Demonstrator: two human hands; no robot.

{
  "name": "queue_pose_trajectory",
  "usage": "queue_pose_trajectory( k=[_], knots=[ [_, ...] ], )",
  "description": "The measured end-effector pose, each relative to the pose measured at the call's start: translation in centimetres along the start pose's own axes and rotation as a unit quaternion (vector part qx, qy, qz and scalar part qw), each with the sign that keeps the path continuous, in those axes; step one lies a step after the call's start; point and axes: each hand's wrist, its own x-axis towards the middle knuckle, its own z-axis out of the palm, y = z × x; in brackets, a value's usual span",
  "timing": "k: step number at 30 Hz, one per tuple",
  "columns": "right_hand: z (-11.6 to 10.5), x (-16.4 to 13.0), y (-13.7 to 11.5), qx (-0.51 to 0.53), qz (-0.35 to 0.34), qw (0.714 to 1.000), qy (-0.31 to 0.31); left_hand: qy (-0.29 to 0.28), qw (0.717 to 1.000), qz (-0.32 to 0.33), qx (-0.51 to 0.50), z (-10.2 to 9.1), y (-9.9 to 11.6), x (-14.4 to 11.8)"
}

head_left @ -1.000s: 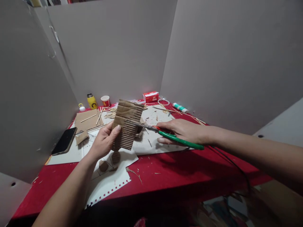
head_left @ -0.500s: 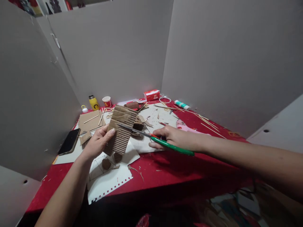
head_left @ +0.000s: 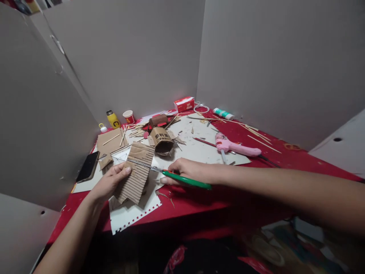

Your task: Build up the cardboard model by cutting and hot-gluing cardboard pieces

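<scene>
My left hand [head_left: 115,179] pinches a piece of corrugated cardboard [head_left: 137,182] by its left side, thumb on the ridged face. My right hand [head_left: 185,171] is closed round the handles of green-handled scissors [head_left: 188,179]. Their blades reach left across the cardboard's ridged face; whether they are cutting cannot be made out. Beneath the cardboard lies a sheet of perforated-edge paper [head_left: 137,217], partly covered. Just beyond my hands stands a small rounded cardboard structure [head_left: 161,136] with dark printed characters and an open front.
A pink glue gun [head_left: 239,148] lies on the right, beside a red pencil [head_left: 203,141]. Thin wooden sticks [head_left: 258,134] are scattered about. A phone [head_left: 88,166] lies at the left. A yellow bottle [head_left: 113,120], paper cup [head_left: 129,117] and red box [head_left: 184,104] stand at the back.
Both hands have moved down and slightly left in view with the cardboard and scissors. The view has shifted, and the cardboard structure and pink glue gun show more fully.
</scene>
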Motion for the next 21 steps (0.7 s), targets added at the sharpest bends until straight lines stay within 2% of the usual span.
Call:
queue_pose_trajectory(
  k=[6,11,14,17,21],
  knots=[
    [0.5,0.8,-0.2,0.029,0.007,0.999,-0.022,-0.002,0.999,-0.048,-0.001,-1.3,-0.5,0.1],
    [-0.6,0.3,-0.7,0.012,-0.014,0.998,-0.057,-0.001,0.997,-0.071,0.017,-0.8,-0.5,0.4],
    [-0.7,0.4,-0.6,0.031,-0.030,0.998,-0.048,0.002,0.994,-0.097,0.041,-0.5,-0.2,0.6],
    [-0.6,0.9,0.1,0.044,-0.041,0.998,-0.022,0.010,0.987,-0.137,0.082,-0.8,0.9,0.4],
    [-0.8,1.1,1.0,0.049,-0.029,0.998,-0.013,0.053,0.973,-0.161,0.155,-2.7,4.0,-0.4]
  ],
)
